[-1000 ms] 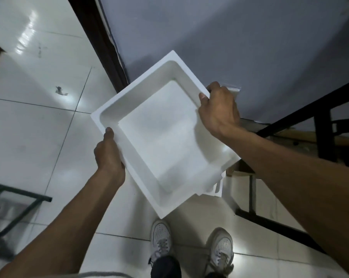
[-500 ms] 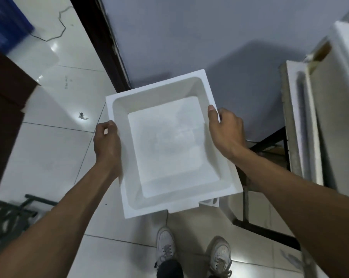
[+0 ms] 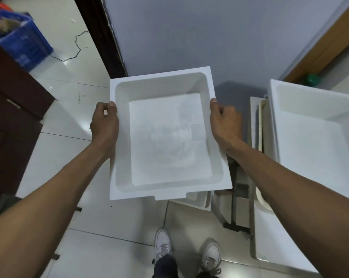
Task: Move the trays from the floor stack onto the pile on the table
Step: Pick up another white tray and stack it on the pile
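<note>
- The white tray point(image 3: 165, 137) hangs level in the air above the floor, between both hands.
- The left hand point(image 3: 105, 125) grips its left rim.
- The right hand point(image 3: 222, 122) grips its right rim.
- The pile on the table point(image 3: 310, 125) sits just right of it.

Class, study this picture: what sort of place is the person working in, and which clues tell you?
Probably an indoor storeroom or workroom: a glossy tiled floor, a blue plastic crate full of clutter, and white trays piled on a table.
</note>
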